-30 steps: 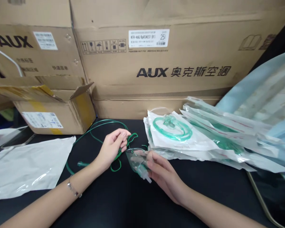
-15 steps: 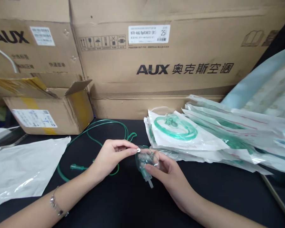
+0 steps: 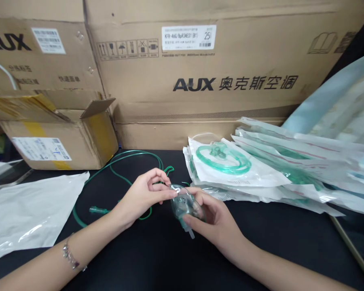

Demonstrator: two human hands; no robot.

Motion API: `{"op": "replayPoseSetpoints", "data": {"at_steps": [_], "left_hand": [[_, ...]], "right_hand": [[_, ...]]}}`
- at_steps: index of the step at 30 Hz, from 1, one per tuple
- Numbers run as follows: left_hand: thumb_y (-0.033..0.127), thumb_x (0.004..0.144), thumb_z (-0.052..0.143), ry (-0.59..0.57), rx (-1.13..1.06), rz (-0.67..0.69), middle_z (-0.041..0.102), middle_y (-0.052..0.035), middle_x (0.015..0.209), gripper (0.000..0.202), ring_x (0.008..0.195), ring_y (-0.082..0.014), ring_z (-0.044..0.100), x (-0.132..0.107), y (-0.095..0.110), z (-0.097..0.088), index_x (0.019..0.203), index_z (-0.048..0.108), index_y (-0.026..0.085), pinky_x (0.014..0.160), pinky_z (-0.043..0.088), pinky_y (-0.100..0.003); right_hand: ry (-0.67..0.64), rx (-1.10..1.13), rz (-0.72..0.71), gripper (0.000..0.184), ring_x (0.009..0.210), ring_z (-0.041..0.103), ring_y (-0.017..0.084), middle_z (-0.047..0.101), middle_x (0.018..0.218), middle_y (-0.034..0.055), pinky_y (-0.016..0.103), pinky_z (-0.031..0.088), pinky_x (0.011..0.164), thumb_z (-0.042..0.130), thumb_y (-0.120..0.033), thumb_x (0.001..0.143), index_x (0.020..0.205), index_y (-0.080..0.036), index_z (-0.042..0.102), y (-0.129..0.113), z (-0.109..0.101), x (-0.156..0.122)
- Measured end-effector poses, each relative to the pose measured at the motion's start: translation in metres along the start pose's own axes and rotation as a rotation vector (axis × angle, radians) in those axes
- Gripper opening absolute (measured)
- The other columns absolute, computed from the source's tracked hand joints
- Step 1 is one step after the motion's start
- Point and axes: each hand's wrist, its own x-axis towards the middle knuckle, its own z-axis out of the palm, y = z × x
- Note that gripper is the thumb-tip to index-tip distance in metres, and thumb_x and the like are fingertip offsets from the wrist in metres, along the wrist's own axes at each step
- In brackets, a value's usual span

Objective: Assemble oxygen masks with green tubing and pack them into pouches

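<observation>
A clear oxygen mask with a pale green connector at its lower end is tilted over the black table. My right hand grips it from the right, thumb in front and fingers behind. At its upper rim, my left hand has the thumb on the small shiny nose clip; its index finger is curled at the rim, partly hidden. Behind my left hand lies green oxygen tubing in a loose loop, with a tube end connector left of my wrist. A thin green strap shows above my fingers.
Packaged masks in clear-and-white pouches are piled on the right. A white pouch lies on the left, before an open cardboard box. Large AUX cartons stand along the back of the black table.
The nose clip, earlier held between my left thumb and finger, now lies against the mask's rim under my thumb. My left fingers have lifted and curled. The view has shifted slightly.
</observation>
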Motion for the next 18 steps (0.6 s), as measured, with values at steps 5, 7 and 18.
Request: {"op": "replayPoseSetpoints", "data": {"at_steps": [5,7,18], "left_hand": [[0.014,0.058,0.073,-0.046,0.027,-0.013,0.053,0.004,0.073,0.033,0.06,-0.0059,0.053,-0.0007,0.0062,-0.0032,0.077,0.046,0.015,0.053,0.04,-0.017],[0.014,0.057,0.073,-0.064,0.025,-0.016,0.054,0.0036,0.075,0.035,0.061,-0.0066,0.054,-0.0004,0.0067,-0.004,0.078,0.045,0.016,0.057,0.043,-0.019],[0.021,0.059,0.075,-0.197,0.134,-0.056,0.058,0.0019,0.07,0.03,0.065,-0.0094,0.056,-0.0003,0.003,-0.0101,0.08,0.054,0.016,0.063,0.043,-0.023]], "right_hand": [[-0.005,-0.008,0.004,0.035,0.097,0.056,0.02,0.058,0.111,0.0081,0.033,0.045,0.079,0.063,-0.024,0.072,0.057,-0.02,0.031,-0.0024,0.0005,-0.0008],[-0.017,-0.029,-0.008,0.035,0.098,0.056,0.02,0.058,0.111,0.0083,0.034,0.045,0.08,0.063,-0.023,0.072,0.057,-0.02,0.031,-0.0028,-0.0004,-0.0008],[-0.048,0.048,-0.002,0.023,0.092,0.059,0.016,0.058,0.106,0.0041,0.027,0.049,0.072,0.063,-0.019,0.072,0.08,-0.023,0.042,-0.0044,-0.0041,-0.0009]]}}
